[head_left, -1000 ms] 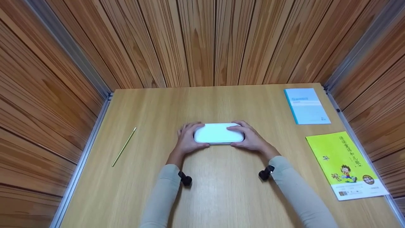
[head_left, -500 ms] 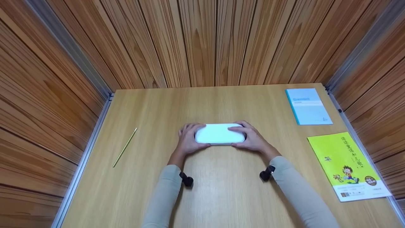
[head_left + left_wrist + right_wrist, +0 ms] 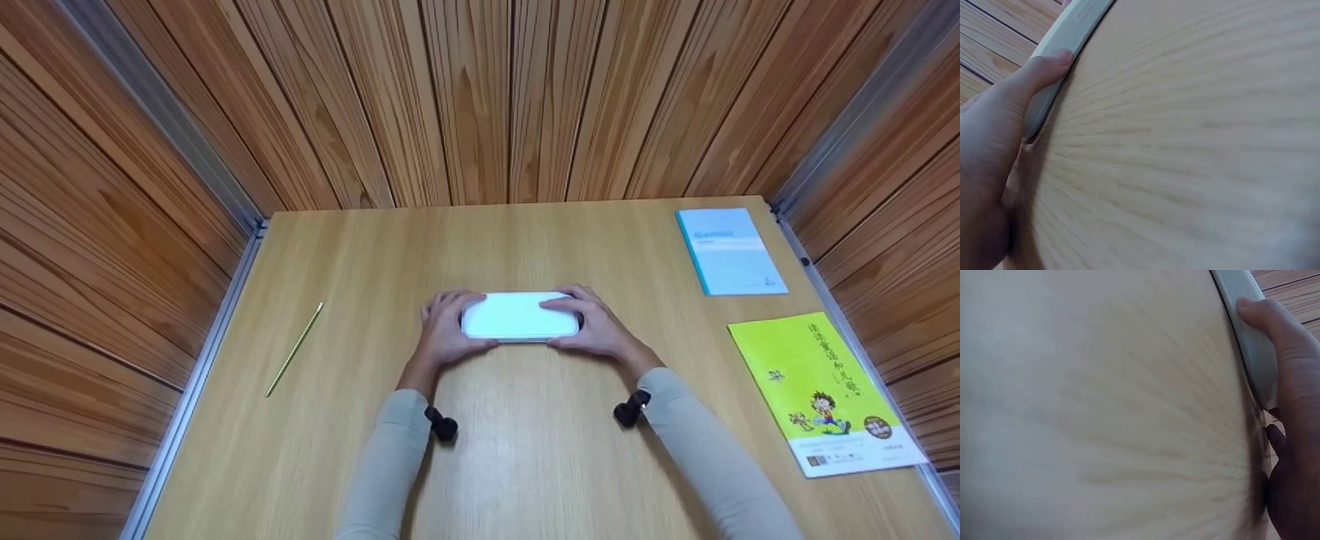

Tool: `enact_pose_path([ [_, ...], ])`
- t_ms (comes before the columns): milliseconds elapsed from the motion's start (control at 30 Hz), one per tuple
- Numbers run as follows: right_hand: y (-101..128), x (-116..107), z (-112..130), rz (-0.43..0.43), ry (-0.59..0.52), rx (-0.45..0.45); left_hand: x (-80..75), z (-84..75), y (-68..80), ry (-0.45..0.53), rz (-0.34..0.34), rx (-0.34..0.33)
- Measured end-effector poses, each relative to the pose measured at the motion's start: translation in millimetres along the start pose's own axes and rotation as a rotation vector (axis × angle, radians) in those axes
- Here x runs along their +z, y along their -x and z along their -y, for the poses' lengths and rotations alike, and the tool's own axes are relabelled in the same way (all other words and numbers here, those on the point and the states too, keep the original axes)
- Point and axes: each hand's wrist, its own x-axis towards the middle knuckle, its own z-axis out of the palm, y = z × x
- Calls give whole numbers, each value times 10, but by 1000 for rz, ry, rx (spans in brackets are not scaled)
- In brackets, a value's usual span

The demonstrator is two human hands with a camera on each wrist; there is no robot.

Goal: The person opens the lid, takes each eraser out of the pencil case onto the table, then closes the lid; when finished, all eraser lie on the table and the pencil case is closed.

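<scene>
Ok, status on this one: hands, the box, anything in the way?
Left hand and right hand grip the ends of the white box. Box flat on table. Pencil and booklets off aside, nothing blocking.

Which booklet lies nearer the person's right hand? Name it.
The yellow-green booklet with the cartoon child on its cover, at the table's right edge. The pale blue booklet lies farther off, in the far right corner.

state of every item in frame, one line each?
white case: shut, flat on the desk, gripped at both ends.
left hand: grip round the case's left end, thumb on the near edge.
right hand: grip round the case's right end.
pencil: lying loose, far left, untouched.
blue booklet: closed, flat, far right corner.
green book: closed, flat, cover up, right edge.
</scene>
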Motion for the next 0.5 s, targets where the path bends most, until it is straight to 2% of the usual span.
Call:
enact_pose_path([
  [500, -29, -36, 7, 30, -16, 28, 14, 2, 5, -17, 0, -5],
])
